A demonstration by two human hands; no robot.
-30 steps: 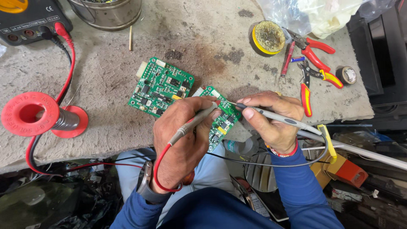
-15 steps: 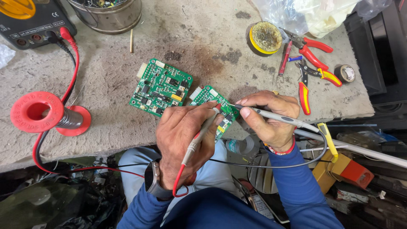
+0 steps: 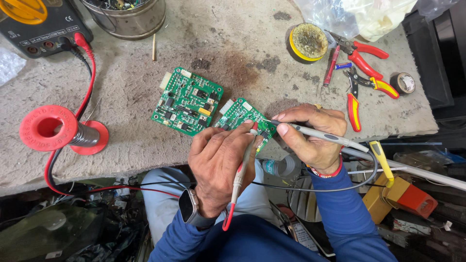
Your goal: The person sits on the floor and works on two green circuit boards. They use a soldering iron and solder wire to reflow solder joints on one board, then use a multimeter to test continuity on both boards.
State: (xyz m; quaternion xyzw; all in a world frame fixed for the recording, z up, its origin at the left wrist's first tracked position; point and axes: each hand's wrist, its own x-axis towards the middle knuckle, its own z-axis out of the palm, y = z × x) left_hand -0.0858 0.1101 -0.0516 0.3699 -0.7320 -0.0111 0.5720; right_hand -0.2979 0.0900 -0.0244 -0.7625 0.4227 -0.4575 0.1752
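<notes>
Worktop point(image 3: 145, 140): the view had closed in since the earlier frames, and the left hand point(image 3: 218, 165) had shifted its red probe point(image 3: 241, 170) from slanting across the fingers to upright, tip on the small board point(image 3: 242, 116). Both probes were now on it, so a reading looked under way. The board sat at the front edge, partly overhanging. Right hand point(image 3: 310, 138) pinched the grey probe point(image 3: 315, 135); left fingers were wrapped round theirs. Larger board point(image 3: 187, 101) lay just beside, left. Open room remained mid-worktop; pliers point(image 3: 361, 73) crowded the right edge.
</notes>
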